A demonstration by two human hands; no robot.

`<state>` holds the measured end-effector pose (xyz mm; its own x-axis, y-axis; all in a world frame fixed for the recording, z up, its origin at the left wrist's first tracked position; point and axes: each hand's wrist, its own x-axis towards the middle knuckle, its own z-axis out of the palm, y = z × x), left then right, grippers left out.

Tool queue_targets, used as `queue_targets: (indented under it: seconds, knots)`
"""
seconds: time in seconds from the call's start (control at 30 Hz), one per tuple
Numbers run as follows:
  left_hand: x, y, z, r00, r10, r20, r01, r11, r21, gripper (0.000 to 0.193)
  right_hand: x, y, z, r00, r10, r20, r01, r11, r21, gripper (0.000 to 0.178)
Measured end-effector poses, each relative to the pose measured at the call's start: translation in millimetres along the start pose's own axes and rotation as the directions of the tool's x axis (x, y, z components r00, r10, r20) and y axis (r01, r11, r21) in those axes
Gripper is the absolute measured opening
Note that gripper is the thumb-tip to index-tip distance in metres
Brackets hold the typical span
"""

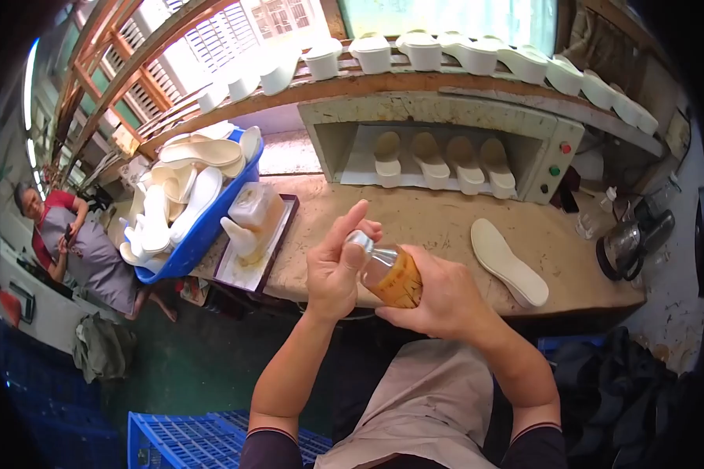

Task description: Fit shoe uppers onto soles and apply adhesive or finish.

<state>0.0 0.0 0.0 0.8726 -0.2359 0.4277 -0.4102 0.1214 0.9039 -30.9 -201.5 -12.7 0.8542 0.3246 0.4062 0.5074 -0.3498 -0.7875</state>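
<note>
Held over the front of the workbench is a clear bottle (396, 283) with an amber lower part and a white cap (359, 240). It tilts with the cap toward the upper left. My right hand (448, 295) wraps round its body. My left hand (332, 273) closes its thumb and fingers at the cap, with some fingertips pointing up. Whether the cap is loose cannot be made out. To the right of my right hand, a cream shoe sole (508, 262) lies on the brown bench top (344, 207).
Several soles (428, 156) stand in a grey open-fronted box (555, 129) with buttons. White heeled soles (420, 53) line the shelf above. Left are a blue basket (186, 256) of soles and a dark-rimmed tray (278, 254) with containers. A dark jug (624, 248) stands right. A person (82, 242) is far left.
</note>
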Motion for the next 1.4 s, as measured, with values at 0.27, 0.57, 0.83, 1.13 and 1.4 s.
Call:
queue_targets:
  seconds: [0.27,0.57,0.83,1.13,1.4]
  knots:
    - [-12,-24,9,0.992,0.105,-0.069,-0.117,0.975,-0.188,0.038,-6,-23,-8,0.966,0.153,0.207,-0.195,0.96,0.201,0.063]
    - [-27,4,37,0.973,0.063,-0.221,-0.021,0.982,0.189,0.027,-30,5,13,0.993,0.09,-0.073,-0.091,0.996,0.002,0.072]
    - [-14,-58,108,0.981,-0.187,0.054,0.195,0.942,-0.273,0.046,-71,95,-70,0.999,-0.05,0.013,0.05,0.998,0.044,0.08]
    - [4,-58,183,0.752,0.442,0.489,0.217,0.533,-0.817,0.032,-131,58,-118,0.838,0.077,0.541,-0.397,0.765,0.507,0.076]
    - [15,-68,200,0.863,0.2,0.463,0.111,0.821,-0.561,0.047,-136,87,-124,0.961,0.077,0.266,-0.156,0.943,0.294,0.072]
